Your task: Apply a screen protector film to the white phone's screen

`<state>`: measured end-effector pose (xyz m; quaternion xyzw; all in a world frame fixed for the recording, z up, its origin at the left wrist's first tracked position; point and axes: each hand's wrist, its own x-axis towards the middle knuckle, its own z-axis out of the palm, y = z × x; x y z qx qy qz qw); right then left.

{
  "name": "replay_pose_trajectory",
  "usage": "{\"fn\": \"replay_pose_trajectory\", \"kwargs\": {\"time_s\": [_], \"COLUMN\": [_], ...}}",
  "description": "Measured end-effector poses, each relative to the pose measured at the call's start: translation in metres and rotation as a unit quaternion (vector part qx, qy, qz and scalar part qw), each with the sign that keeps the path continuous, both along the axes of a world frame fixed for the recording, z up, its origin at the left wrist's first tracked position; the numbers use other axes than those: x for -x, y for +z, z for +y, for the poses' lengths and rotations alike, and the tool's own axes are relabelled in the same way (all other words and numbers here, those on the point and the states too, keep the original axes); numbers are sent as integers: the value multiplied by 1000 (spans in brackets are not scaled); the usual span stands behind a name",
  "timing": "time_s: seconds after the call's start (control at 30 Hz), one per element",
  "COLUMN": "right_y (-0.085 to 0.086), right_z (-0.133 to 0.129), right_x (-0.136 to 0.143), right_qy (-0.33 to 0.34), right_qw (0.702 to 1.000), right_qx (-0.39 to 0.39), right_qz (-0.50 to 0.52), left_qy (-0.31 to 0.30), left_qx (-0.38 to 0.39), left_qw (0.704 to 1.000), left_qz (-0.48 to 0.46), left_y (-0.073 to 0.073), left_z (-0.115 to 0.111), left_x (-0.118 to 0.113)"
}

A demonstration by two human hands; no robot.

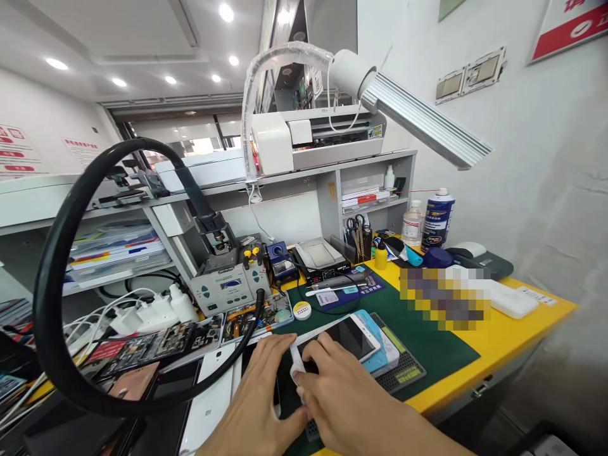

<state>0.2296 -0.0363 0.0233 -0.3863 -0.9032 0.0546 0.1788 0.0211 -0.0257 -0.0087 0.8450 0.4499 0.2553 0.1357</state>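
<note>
A white-framed phone [349, 339] with a dark screen lies on a light blue and white box [382, 354], above a dark perforated pad [412, 370]. My right hand [335, 383] is at the phone's near left end, its fingers bent over the screen and the thumb at the edge; whether it pinches something there is hidden. My left hand [263, 396] rests just left of the phone, fingertips close to its corner, with the thumb spread away from the fingers. Under my left hand, another dark phone shows in part.
A black hose [45, 278] arches over the left side. White Xiaomi-marked phone [209, 399], circuit boards [154, 348] and a grey rework station [228, 285] stand left. A blue spray can [437, 221], yellow bottle [380, 255] and white power bank [513, 297] are right. A lamp [422, 117] hangs overhead.
</note>
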Motion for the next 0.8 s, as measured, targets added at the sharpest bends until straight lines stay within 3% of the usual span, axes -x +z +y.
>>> {"fn": "replay_pose_trajectory", "kwargs": {"time_s": [0.2,0.57,0.8], "right_y": [-9,-35,-36], "right_z": [-10,-20,-23], "right_x": [-6,-8,-22], "right_qy": [11,-4,-8], "right_qw": [1000,986,988], "right_qx": [-14,-162,-145], "right_qz": [-19,40,58], "left_qy": [-10,-16,-18], "left_qx": [36,23,25], "left_qw": [999,999,999], "left_qz": [20,28,33], "left_y": [2,2,3], "left_z": [-3,-4,-4], "left_x": [-2,0,0]}}
